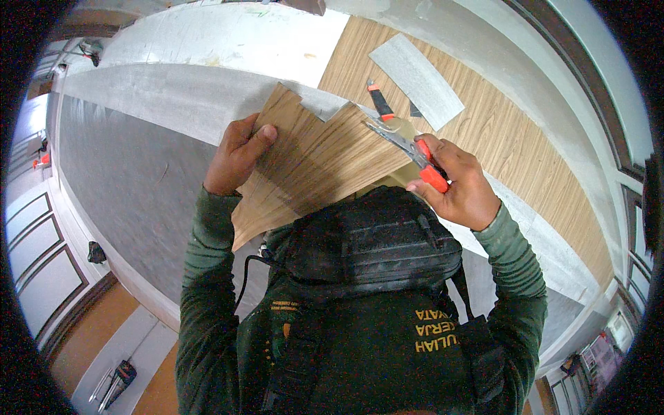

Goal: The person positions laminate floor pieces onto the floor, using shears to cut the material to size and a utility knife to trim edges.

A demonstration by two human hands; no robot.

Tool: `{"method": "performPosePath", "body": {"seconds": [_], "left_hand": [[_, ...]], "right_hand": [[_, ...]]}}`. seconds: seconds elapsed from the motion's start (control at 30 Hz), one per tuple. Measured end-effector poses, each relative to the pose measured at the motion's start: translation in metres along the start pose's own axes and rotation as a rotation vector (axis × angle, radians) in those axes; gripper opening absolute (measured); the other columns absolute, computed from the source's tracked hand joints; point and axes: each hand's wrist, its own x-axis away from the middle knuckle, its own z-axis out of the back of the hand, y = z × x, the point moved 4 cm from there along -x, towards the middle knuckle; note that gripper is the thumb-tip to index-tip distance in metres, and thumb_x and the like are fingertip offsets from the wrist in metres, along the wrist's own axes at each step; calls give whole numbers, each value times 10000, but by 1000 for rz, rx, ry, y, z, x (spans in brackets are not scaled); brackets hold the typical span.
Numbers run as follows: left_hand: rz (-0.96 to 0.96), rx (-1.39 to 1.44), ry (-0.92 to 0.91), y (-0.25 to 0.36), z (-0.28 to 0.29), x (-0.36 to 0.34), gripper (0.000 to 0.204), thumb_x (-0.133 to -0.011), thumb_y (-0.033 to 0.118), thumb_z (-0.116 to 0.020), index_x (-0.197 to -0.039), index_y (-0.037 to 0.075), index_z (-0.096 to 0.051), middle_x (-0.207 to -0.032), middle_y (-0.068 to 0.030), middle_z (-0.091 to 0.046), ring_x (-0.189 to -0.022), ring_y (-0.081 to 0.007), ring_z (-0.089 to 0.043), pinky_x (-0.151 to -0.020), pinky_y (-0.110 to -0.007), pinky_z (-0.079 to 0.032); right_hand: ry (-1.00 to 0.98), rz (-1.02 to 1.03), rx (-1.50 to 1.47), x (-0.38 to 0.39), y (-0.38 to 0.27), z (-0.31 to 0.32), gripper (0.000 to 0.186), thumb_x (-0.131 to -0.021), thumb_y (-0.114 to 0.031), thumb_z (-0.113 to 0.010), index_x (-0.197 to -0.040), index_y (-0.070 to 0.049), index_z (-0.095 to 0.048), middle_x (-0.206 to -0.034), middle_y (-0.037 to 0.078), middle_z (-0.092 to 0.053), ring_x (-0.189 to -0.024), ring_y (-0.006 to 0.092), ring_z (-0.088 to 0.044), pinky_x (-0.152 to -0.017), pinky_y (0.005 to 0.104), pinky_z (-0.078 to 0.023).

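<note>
My left hand [242, 153] grips a wood-grain sheet [315, 155] by its left edge, thumb on top. The sheet has a notch cut into its far edge and hangs tilted in front of me. In my right hand [460, 183] are scissors [430, 166] with red and black handles, fingers wrapped round the grips. The scissors' blades point up and left, over the right edge of the sheet; whether they touch it I cannot tell. Just beyond the blades lies a utility knife [379, 100] with a black and orange handle.
Wood-grain planking [512, 149] covers the right side of the work area, with a loose grey strip [418, 79] on it. Grey sheeting [138, 166] spreads to the left, beside a white surface [228, 38]. Tools [119, 384] lie at the lower left. A black bag [373, 238] hangs on my chest.
</note>
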Motion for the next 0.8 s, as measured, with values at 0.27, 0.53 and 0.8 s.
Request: {"method": "performPosePath", "body": {"seconds": [0.27,0.53,0.8], "left_hand": [[32,26,-34,15,-2,6,464,-974,370,-572,-1107,-72,-613,-872,7,-628,-818,-73,-521,-721,-268,-445],[61,41,-81,9,1,4,475,-968,395,-574,-1064,-68,-613,-854,10,-617,-825,-71,-509,-721,-258,-436],[79,-1,-25,9,3,5,509,-964,408,-582,-1134,-71,-602,-888,-3,-628,-849,-86,-521,-757,-263,-442]], "right_hand": [[8,52,-71,-10,-10,2,576,-786,-311,-778,-1152,69,-546,-1029,259,-606,-937,439,-608,-842,443,-496],[32,24,-88,-8,-3,-4,540,-790,-279,-776,-1137,71,-554,-969,250,-603,-875,432,-616,-787,444,-503],[75,75,-21,-8,0,-4,529,-790,-259,-774,-1141,71,-555,-975,242,-609,-864,425,-624,-781,438,-509]]}}
